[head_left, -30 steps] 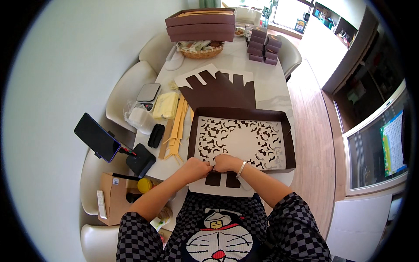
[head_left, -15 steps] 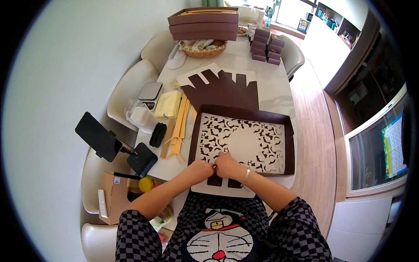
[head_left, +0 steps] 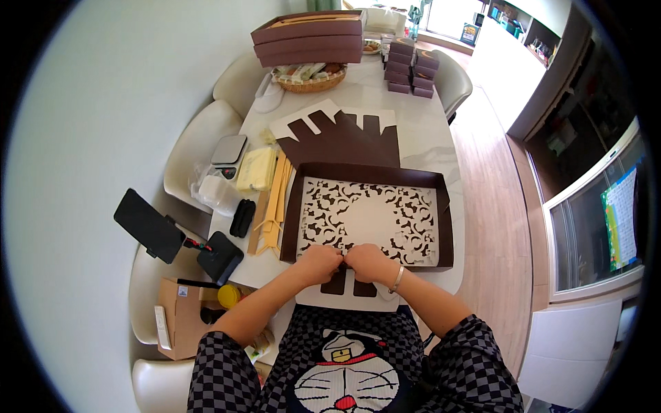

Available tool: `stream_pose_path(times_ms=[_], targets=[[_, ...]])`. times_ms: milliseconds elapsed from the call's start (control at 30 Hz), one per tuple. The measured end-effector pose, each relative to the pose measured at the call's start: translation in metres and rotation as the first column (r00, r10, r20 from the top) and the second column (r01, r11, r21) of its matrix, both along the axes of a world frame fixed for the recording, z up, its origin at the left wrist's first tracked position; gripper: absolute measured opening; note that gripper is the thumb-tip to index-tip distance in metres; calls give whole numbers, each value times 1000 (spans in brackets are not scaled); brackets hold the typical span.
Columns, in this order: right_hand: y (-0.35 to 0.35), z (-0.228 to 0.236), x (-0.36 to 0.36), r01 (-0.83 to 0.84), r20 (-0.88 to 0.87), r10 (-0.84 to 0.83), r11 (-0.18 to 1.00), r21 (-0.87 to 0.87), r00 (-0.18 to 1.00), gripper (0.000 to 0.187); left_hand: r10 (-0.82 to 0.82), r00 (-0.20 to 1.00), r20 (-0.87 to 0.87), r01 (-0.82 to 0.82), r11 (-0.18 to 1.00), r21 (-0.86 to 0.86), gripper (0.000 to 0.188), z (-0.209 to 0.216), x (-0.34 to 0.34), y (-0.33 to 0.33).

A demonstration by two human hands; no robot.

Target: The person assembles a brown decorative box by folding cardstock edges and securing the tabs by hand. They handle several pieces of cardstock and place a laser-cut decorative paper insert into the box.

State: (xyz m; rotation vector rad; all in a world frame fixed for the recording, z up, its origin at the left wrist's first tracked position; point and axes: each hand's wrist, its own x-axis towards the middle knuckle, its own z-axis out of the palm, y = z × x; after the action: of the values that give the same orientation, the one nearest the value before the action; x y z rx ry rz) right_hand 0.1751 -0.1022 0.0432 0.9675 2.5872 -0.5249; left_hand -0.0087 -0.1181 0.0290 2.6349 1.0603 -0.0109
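Note:
A shallow dark brown cardboard box lies open in front of me. Its floor is lined with a white panel that has a cut-out scroll pattern around a plain middle. At the middle of the box's near wall, my left hand and my right hand meet, almost touching. Both are closed on that wall, with curled fingertips largely hidden. Beneath the hands, a flat white cardboard edge with dark brown slots sticks out towards my body.
Brown-and-white flat box blanks lie beyond the box. To the left are yellow-tan strips, a yellow packet, a scale, a black case and a phone on a stand. Stacked boxes stand at the back.
Both hands have shifted right along the near wall of the box and still work close together. The whole view has moved slightly.

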Motion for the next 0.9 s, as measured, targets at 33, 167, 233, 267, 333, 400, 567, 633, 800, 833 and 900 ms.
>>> stream_pose_path(times_ms=[33,167,233,267,333,400,567,633,800,833,900], targets=[[0,-2,1,-5,-29,5,1000,26,1000,20,-1,1000,13,1,1000,12,13,-3,-1,1],[-10,-2,21,80,-233,-45,987,141,971,16,-24,1000,17,24,1000,11,10,4,0,4],[-15,14,36,124,-256,-80,979,161,963,14,-14,1000,-1,14,1000,3,9,13,-4,6],[-17,24,46,139,-200,-107,978,157,974,13,-15,1000,-4,15,1000,11,10,17,-7,9],[-18,25,61,151,-170,-125,977,149,977,11,-20,999,30,21,1000,-4,13,20,-18,12],[-18,21,62,71,-100,-55,984,161,993,10,-36,999,-25,37,999,6,12,25,-13,17],[-19,5,58,54,-162,-28,986,159,986,14,-22,995,-93,27,998,57,13,17,3,18],[-23,4,59,94,-185,-64,983,157,981,13,-44,999,-10,44,998,49,14,8,2,17],[-33,0,77,140,-12,-139,983,118,990,15,-26,1000,-11,26,998,56,16,-3,-6,12],[-35,-6,79,143,-41,-139,980,139,989,16,-26,1000,-15,27,998,49,18,-4,-7,12],[-36,-10,80,111,-24,-108,984,140,994,14,34,996,81,-25,994,-107,26,18,-11,14]])
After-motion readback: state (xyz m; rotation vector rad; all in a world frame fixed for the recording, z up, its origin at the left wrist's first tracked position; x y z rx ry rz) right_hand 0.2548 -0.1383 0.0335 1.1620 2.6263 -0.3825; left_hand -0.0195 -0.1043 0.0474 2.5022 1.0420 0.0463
